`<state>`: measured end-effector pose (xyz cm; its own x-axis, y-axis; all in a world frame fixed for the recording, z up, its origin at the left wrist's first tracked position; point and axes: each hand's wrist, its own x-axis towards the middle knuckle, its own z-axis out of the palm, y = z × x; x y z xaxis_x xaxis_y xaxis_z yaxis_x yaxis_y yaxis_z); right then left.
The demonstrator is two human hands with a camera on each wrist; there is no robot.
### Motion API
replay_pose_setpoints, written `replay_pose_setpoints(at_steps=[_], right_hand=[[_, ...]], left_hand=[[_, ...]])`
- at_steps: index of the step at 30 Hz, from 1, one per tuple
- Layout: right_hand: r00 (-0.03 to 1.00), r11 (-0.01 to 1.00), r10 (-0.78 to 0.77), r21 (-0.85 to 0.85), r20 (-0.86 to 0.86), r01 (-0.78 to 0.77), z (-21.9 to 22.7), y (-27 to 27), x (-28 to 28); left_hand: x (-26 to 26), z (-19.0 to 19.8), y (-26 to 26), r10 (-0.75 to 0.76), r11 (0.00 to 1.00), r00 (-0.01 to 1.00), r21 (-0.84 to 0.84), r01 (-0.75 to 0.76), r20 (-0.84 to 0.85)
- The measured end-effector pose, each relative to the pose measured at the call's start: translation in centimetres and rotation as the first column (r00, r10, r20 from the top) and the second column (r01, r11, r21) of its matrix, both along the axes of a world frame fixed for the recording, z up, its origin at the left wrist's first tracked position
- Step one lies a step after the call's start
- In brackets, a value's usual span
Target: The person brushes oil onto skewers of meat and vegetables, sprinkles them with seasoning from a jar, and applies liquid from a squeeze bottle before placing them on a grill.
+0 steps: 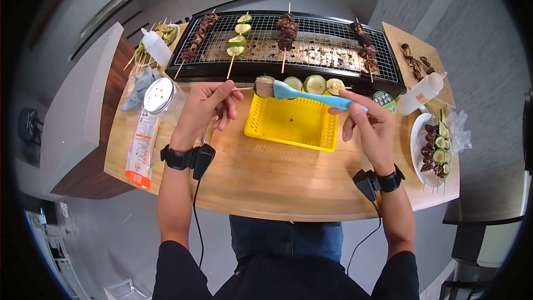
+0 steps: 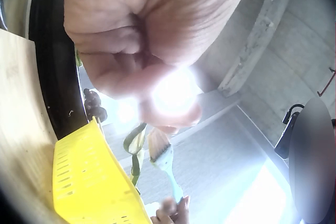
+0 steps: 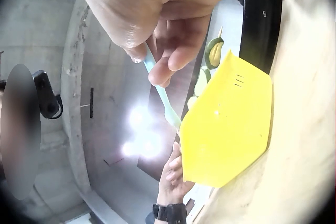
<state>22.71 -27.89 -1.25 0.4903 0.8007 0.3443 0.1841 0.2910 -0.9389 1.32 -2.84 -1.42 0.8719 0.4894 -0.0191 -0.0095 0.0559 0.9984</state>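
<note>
My left hand (image 1: 206,106) pinches the bare wooden end of a skewer of zucchini slices (image 1: 315,84), held level above a yellow plastic basket (image 1: 290,140). In my right hand (image 1: 373,126) is the light-blue handle of a basting brush (image 1: 311,97), pinched between thumb and fingers. The bristles (image 1: 265,87) lie over the zucchini slice nearest my left hand. The left wrist view shows the brush (image 2: 167,163) beside the slices, while bright glare hides part of my left fingers. From the right wrist, the basket (image 3: 226,124) covers part of the zucchini.
Behind the basket stands a black grill (image 1: 327,50) with several meat and zucchini skewers. At left are a shaker jar (image 1: 161,97), a squeeze bottle (image 1: 156,49) and a cloth (image 1: 140,90). A second squeeze bottle (image 1: 423,93) and a plate of skewers (image 1: 417,140) stand at right.
</note>
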Motion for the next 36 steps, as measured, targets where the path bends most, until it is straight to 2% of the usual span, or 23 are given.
replay_pose_setpoints(at_steps=[4, 6, 9, 13, 15, 19, 22, 28, 36], right_hand=[[1.000, 1.000, -0.012, -0.026, -0.013, 0.012, -0.3, 0.1, 0.0], [0.995, 0.994, -0.103, -0.034, -0.003, 0.103, -0.3, 0.0, 0.4], [0.989, 0.989, -0.147, -0.024, 0.003, 0.147, 0.0, -0.2, 0.7], [0.988, 0.988, -0.153, -0.004, 0.004, 0.153, 0.0, -0.3, 0.4], [0.997, 0.997, -0.075, 0.021, -0.010, 0.075, -0.1, -0.3, 0.2], [1.000, 0.999, -0.025, -0.022, 0.001, 0.025, -0.2, -0.3, -0.2], [0.998, 0.998, -0.055, -0.035, -0.001, 0.055, -0.3, -0.2, 0.1], [0.973, 0.973, -0.232, 0.009, 0.006, 0.232, 0.0, -0.4, 1.1], [0.947, 0.944, -0.323, 0.069, 0.007, 0.321, 0.2, -0.5, 1.8]], left_hand=[[-0.1, 0.0, 0.1, -0.011, 1.000, 1.000, 0.027, 0.011, -0.019], [-0.1, -0.1, 0.1, -0.004, 1.000, 1.000, 0.021, 0.004, -0.013], [-0.1, -0.1, 0.2, 0.003, 1.000, 1.000, 0.013, -0.003, -0.005], [0.0, 0.0, 0.3, 0.019, 1.000, 1.000, -0.012, -0.019, -0.003], [0.0, 0.1, 0.2, 0.012, 1.000, 1.000, -0.026, -0.012, 0.008], [-0.1, 0.3, 0.1, 0.029, 0.999, 1.000, -0.045, -0.029, -0.004], [-0.1, 0.4, 0.0, 0.042, 0.998, 0.999, -0.051, -0.043, -0.011], [-0.3, 0.3, 0.4, 0.047, 0.995, 0.999, -0.089, -0.045, 0.020], [-0.4, 0.0, 0.9, 0.041, 0.996, 0.998, -0.083, -0.037, 0.043]])
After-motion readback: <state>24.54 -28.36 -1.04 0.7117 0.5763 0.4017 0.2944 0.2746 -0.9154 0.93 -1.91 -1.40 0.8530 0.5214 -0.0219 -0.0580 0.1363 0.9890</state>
